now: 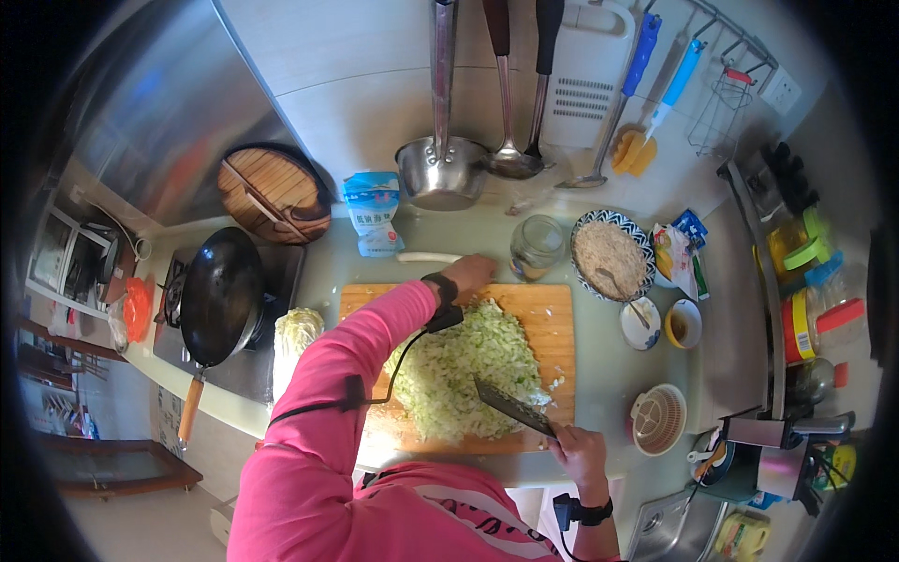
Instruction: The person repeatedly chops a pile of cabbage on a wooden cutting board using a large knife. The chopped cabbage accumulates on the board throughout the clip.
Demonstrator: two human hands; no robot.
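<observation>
Chopped cabbage (pixel 463 379) lies heaped on a wooden cutting board (pixel 555 309). My right hand (pixel 581 449) grips the handle of a cleaver (pixel 516 407), its blade tilted at the right edge of the heap. My left hand (pixel 474 274) reaches past the board's far edge, beside the right end of a pale scallion stalk (pixel 425 258); whether it touches or grips the stalk is hidden from this angle. An uncut piece of napa cabbage (pixel 296 334) sits left of the board, partly behind my sleeve.
A black wok (pixel 221 298) rests on the stove at left. Behind the board stand a blue-and-white packet (pixel 372 214) and a glass jar (pixel 536 247). To the right are a patterned bowl of pale food (pixel 609 256), small bowls and a plastic basket (pixel 658 420). Utensils hang on the wall.
</observation>
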